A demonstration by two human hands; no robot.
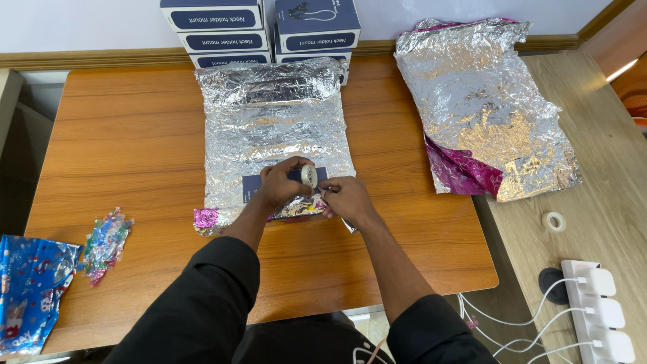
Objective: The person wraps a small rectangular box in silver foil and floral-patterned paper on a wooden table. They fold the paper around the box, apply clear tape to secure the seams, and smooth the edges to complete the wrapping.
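Left hand [282, 183]: over the near middle of the table [121, 141], fingers curled around a tape roll [309, 176], thumb and forefinger pinching its rim; roll held on edge, just above the box.
Right hand [345, 197]: just right of the left, nearly touching it; fingertips pressed together, pinching something small next to the roll; cannot tell whether a tape end.
Box [255, 183]: dark blue, flat on the near end of the foil sheet, mostly hidden under both hands; only its left part visible.
Foil sheet [273, 128]: crinkled silver, spread from the far middle of the table toward the near middle; far end rolled into a bulge; pink underside curling out at the near left corner, by the left wrist.
Second foil [482, 101]: silver with magenta backing, crumpled, at the far right corner of the table, lapping onto the side desk [606, 168].
Stacked boxes [216, 27]: dark blue and white, along the far edge against the wall.
Blue wrap [30, 290]: patterned, at the near left corner, hanging over the edge.
Scrap [104, 243]: multicoloured shiny piece, just right of the blue wrap.
Spare roll [554, 221]: small tape ring, flat on the side desk, well apart from the hands.
Power strip [600, 310]: white, with white plugs and cables, at the near end of the side desk.
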